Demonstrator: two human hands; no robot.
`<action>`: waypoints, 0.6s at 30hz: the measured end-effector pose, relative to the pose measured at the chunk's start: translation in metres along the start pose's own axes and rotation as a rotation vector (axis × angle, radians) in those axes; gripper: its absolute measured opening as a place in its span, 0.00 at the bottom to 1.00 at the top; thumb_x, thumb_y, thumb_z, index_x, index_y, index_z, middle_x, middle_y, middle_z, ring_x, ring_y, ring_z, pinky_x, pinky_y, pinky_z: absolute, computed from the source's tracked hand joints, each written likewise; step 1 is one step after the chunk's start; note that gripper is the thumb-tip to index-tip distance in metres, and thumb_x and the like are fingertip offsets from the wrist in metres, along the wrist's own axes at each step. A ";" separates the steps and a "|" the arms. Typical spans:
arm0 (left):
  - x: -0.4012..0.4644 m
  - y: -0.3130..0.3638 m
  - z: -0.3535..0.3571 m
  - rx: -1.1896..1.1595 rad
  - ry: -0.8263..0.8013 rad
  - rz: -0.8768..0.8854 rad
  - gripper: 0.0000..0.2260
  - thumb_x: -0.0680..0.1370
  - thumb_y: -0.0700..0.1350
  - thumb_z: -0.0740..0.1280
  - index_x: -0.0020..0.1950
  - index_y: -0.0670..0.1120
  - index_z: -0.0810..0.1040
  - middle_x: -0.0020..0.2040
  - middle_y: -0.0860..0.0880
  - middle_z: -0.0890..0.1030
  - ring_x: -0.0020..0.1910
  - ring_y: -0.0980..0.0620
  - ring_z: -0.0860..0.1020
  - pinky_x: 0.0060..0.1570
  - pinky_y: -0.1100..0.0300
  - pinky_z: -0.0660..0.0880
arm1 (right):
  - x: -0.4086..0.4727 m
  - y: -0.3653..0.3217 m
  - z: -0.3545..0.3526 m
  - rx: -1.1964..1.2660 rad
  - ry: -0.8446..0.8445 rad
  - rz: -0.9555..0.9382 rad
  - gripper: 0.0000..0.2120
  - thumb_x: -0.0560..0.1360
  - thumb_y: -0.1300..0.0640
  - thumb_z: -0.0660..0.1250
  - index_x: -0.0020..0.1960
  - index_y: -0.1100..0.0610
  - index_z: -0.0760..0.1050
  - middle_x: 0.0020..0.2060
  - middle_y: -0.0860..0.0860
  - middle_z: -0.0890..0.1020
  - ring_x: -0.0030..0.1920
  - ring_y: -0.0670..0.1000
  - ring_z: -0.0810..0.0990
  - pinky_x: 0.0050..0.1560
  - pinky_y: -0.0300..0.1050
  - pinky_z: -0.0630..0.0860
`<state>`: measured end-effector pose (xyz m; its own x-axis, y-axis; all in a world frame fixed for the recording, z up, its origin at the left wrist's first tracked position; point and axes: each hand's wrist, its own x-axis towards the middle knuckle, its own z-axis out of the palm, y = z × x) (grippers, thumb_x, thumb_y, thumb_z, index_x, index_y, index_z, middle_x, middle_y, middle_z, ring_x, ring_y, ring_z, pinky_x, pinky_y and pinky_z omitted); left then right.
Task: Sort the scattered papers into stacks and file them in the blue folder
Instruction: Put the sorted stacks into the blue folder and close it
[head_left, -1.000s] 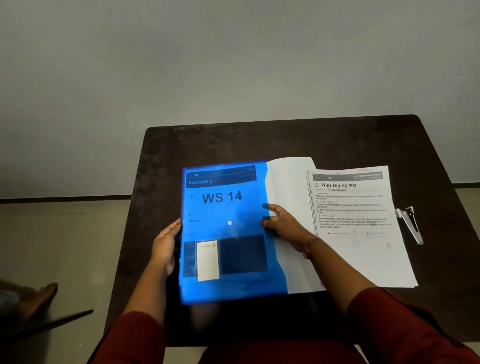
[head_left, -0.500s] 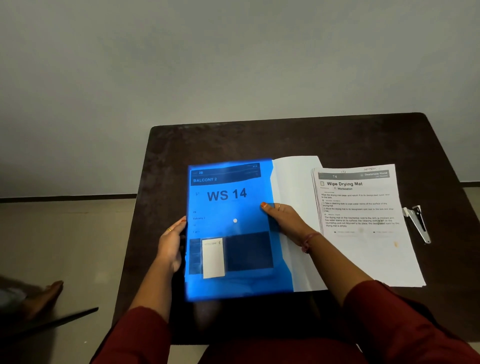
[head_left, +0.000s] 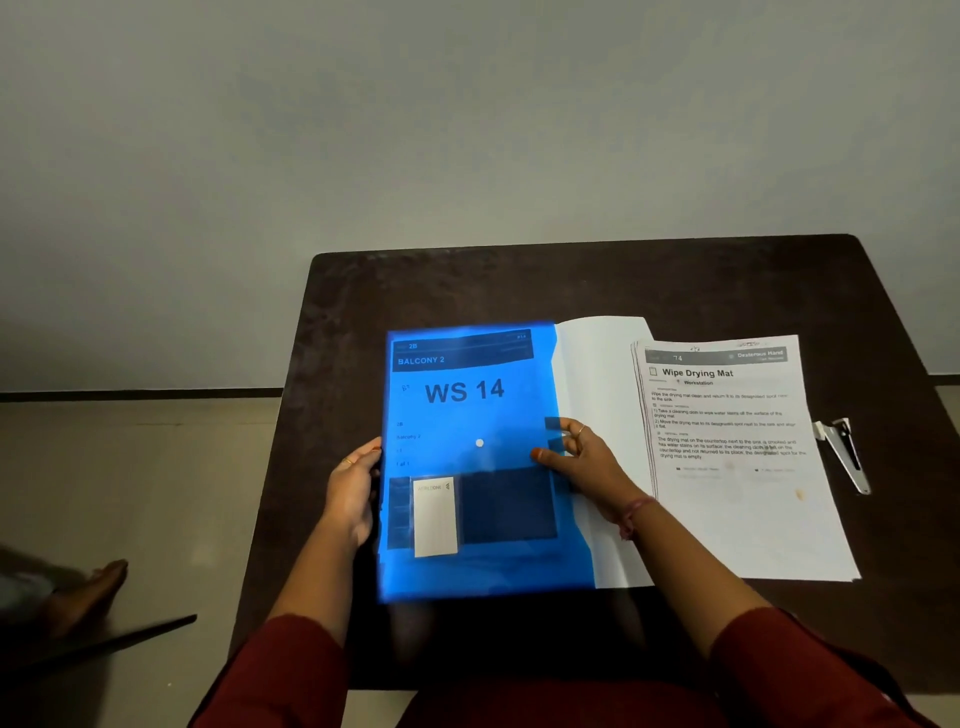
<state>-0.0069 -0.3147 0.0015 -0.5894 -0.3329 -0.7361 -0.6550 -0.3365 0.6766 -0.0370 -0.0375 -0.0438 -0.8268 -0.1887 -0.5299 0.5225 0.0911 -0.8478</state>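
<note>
A translucent blue folder (head_left: 483, 571) lies on the dark table (head_left: 571, 280), and a sheet printed "WS 14" shows through it. My left hand (head_left: 353, 493) holds the folder's left edge. My right hand (head_left: 587, 462) pinches its right edge, thumb on top and fingertips showing through the blue plastic. A white sheet (head_left: 597, 364) sticks out from the folder's right side. To the right lies a stack of papers (head_left: 737, 509) headed "Wipe Drying Mat".
A small metal stapler (head_left: 847, 457) lies near the table's right edge, beside the paper stack. A grey wall rises behind the table. On the floor at the left are a person's foot (head_left: 88, 592) and a dark flat object (head_left: 104, 644).
My right hand has shifted its hold a little lower on the folder's right edge. The folder, the paper stack and my left hand stay about where they were.
</note>
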 end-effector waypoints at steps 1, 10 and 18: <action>0.001 0.000 0.000 0.000 0.000 0.003 0.10 0.82 0.43 0.60 0.58 0.46 0.79 0.52 0.44 0.83 0.51 0.48 0.80 0.47 0.54 0.77 | -0.001 0.000 0.000 -0.046 -0.014 -0.019 0.23 0.73 0.57 0.73 0.66 0.52 0.70 0.57 0.53 0.81 0.56 0.52 0.81 0.59 0.53 0.77; 0.004 -0.002 -0.002 -0.031 -0.004 0.017 0.10 0.81 0.40 0.60 0.59 0.44 0.79 0.50 0.46 0.83 0.47 0.51 0.80 0.46 0.56 0.76 | -0.002 -0.001 -0.005 -0.231 -0.032 -0.041 0.28 0.77 0.61 0.67 0.74 0.55 0.61 0.26 0.47 0.63 0.26 0.42 0.64 0.30 0.35 0.65; 0.002 -0.001 -0.002 -0.030 -0.041 0.017 0.12 0.81 0.40 0.60 0.63 0.45 0.77 0.53 0.45 0.83 0.50 0.50 0.81 0.48 0.54 0.77 | -0.001 -0.005 -0.004 -0.325 -0.066 -0.009 0.28 0.79 0.57 0.65 0.75 0.56 0.59 0.24 0.45 0.67 0.26 0.42 0.66 0.31 0.34 0.65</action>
<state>-0.0062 -0.3167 -0.0003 -0.6198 -0.3026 -0.7241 -0.6303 -0.3576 0.6890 -0.0392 -0.0334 -0.0392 -0.8104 -0.2525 -0.5286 0.4128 0.3942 -0.8211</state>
